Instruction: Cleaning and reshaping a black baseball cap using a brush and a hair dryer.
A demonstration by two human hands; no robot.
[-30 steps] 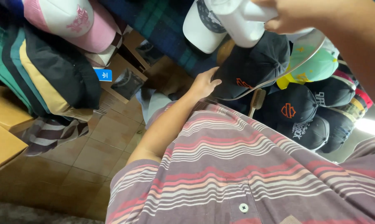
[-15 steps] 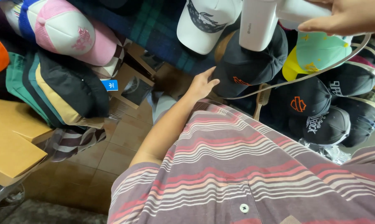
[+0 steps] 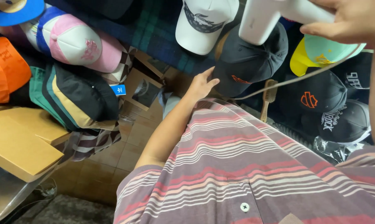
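Note:
My left hand (image 3: 200,85) reaches forward and holds the edge of a black cap (image 3: 253,58) with an orange emblem, thumb and fingers around its rim. My right hand (image 3: 353,20) at the top right grips a white handheld device (image 3: 270,14) whose blunt end hangs just above the black cap. A pale cord (image 3: 303,74) runs from the device across the caps. My striped shirt (image 3: 245,166) fills the lower part of the view.
Many caps lie around: a white one (image 3: 204,25), a pink and white one (image 3: 77,43), an orange one (image 3: 5,68), a mint and yellow one (image 3: 320,54), several black ones (image 3: 320,99). A wooden brush (image 3: 267,97), folded garments (image 3: 77,95), cardboard boxes (image 3: 21,141) and a tiled floor (image 3: 108,166) are nearby.
The white device has shifted up and to the right over the black cap. My left hand stays on the cap's edge. The view has drifted, bringing the orange cap into sight.

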